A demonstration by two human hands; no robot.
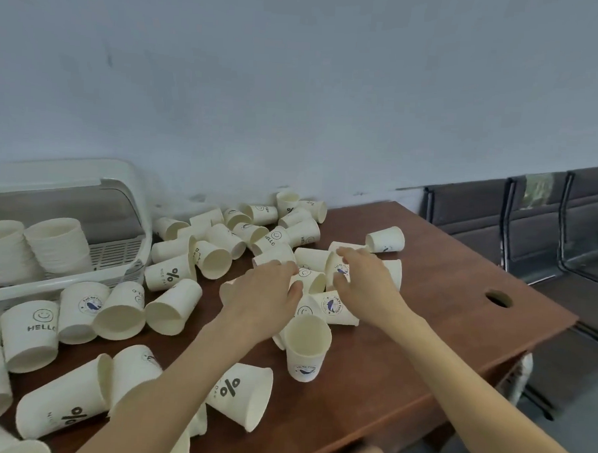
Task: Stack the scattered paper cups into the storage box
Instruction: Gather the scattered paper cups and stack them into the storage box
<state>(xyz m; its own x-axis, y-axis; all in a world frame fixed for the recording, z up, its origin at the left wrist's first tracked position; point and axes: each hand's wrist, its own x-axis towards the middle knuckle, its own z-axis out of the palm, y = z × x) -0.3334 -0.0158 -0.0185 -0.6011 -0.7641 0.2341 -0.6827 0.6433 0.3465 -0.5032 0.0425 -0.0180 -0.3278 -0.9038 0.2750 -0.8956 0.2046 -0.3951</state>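
Forearms reach in from the bottom of the frame to a cluster of cups mid-table. At centre the left hand point(265, 293) curls its fingers over a smiley cup point(309, 278) lying on its side, though how firm that hold is I cannot tell; just right of it the right hand point(363, 280) pinches a whale-logo cup point(340, 270), also tipped over, long axis roughly level, mouth direction hidden by the fingers. In the upper left the box point(131, 184) holds two nested stacks point(32, 249), so a good start is made. Far more is left: dozens of loose cups point(221, 243) litter the table point(458, 301), most on their sides with mouths facing every way, one upright cup point(306, 346) near the bottom centre, mouth up.
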